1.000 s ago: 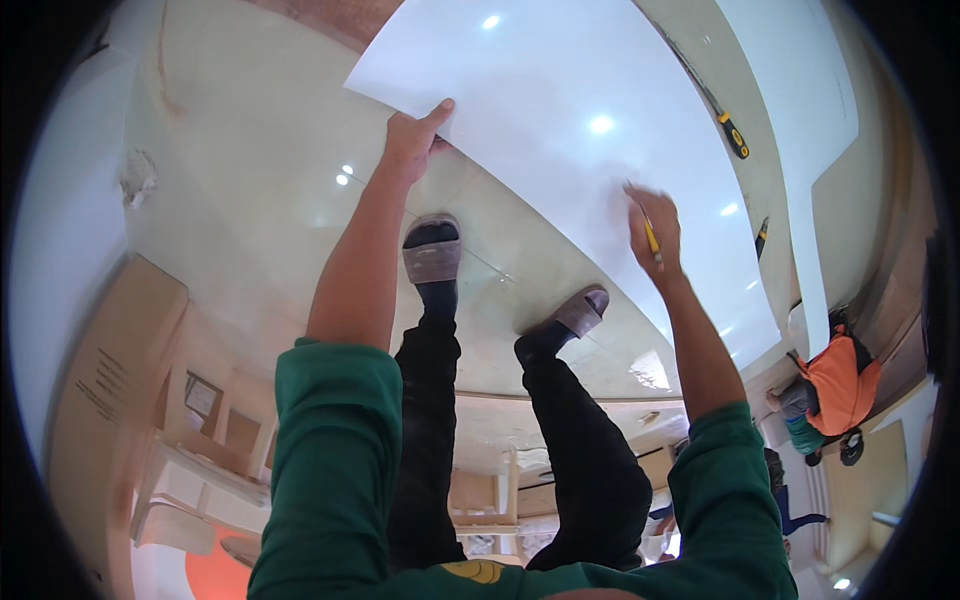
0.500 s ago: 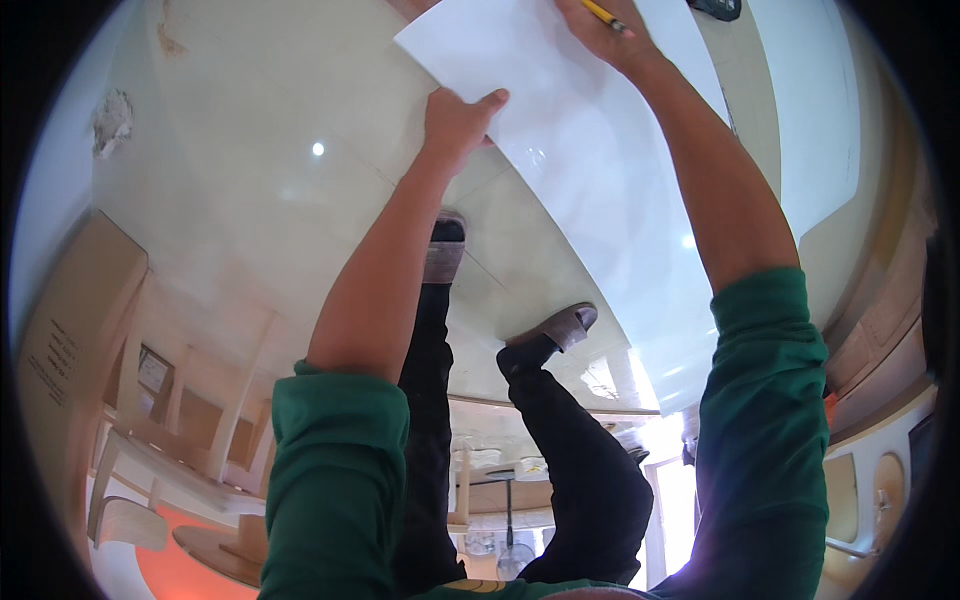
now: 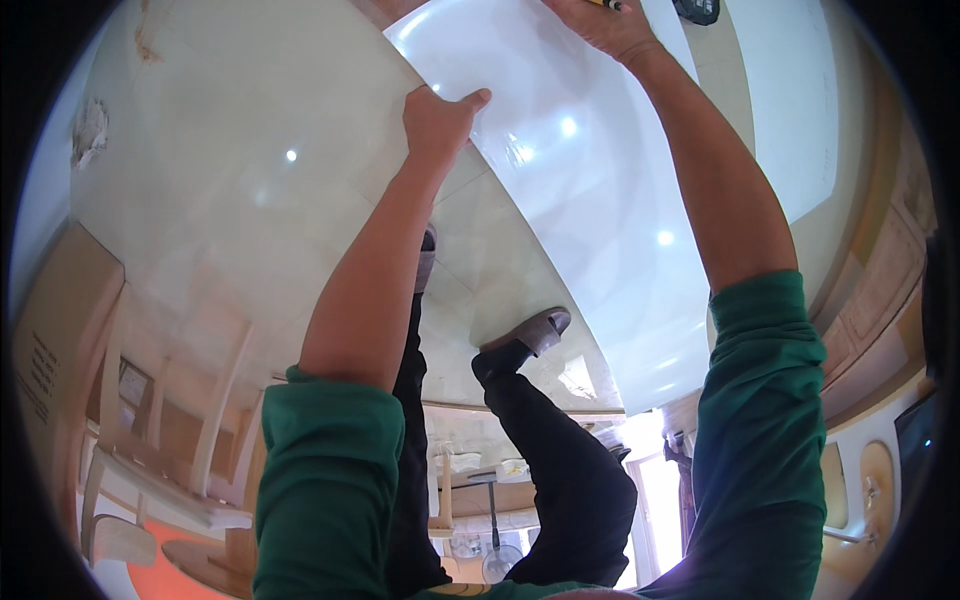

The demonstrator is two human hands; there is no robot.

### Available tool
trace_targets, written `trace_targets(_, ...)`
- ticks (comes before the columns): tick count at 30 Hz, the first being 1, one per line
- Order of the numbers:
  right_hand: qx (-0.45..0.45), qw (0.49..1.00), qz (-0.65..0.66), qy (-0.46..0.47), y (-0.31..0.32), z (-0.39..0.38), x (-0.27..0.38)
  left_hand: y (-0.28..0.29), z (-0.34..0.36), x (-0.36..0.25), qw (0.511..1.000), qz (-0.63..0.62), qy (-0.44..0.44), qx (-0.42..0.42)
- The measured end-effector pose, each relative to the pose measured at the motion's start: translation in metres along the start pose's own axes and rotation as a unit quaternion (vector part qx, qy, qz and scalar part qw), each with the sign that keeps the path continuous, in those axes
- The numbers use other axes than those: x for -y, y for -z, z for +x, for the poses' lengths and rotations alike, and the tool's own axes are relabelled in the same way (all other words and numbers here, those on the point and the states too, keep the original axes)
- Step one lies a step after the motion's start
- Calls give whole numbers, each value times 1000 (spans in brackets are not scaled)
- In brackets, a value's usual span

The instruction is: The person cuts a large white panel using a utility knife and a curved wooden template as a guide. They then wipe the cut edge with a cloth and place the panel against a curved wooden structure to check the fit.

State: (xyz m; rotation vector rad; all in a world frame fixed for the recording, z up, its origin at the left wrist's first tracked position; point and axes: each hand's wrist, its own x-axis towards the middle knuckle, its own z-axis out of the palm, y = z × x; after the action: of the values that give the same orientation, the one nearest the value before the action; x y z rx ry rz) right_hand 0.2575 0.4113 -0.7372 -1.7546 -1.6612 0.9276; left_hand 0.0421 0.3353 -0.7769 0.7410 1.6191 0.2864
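Observation:
A large, glossy white sheet point(image 3: 575, 190) runs from the top of the view down toward the lower right and bends slightly. My left hand point(image 3: 440, 120) grips its left edge, thumb on top and fingers partly hidden beneath. Over the sheet's far part is my right hand point(image 3: 608, 30), closed around a slim yellow pencil point(image 3: 612, 4); only the pencil's dark end shows, and the fingers are cut off by the top edge.
Below lies a pale tiled floor point(image 3: 240, 220), with my slippered foot point(image 3: 540, 330) near the sheet. A second white sheet point(image 3: 795, 110) and a black object point(image 3: 698, 10) are at the right. A cardboard box point(image 3: 65, 320) and wooden chairs point(image 3: 125, 540) stand at left.
The sheet and both hands have shifted slightly left in view, as has the surrounding room. Bright reflections have appeared on the sheet. Less of the pencil shows now.

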Motion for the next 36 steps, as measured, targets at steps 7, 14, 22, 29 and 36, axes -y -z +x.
trace_targets(7, 35, 999, 40, -12, 3, -2, -2, 2, 4, 3, 999, -31, 14, 13)
trace_targets(14, -3, 1000, -11, 22, 0, -2, -12, 1, 2, -1, 999, -25, 30, -1)
trace_targets(22, 101, 990, -60, -79, 16, 4, -3, 1, 3, 2, 999, 6, 28, -14)
trace_targets(29, -23, 999, 19, -14, -1, 3, -11, -1, 1, 1, 1000, -10, 13, -9)
trace_targets(36, 4, 999, -12, -50, -2, 8, -17, -1, 3, 1, 1000, 0, 11, -9)
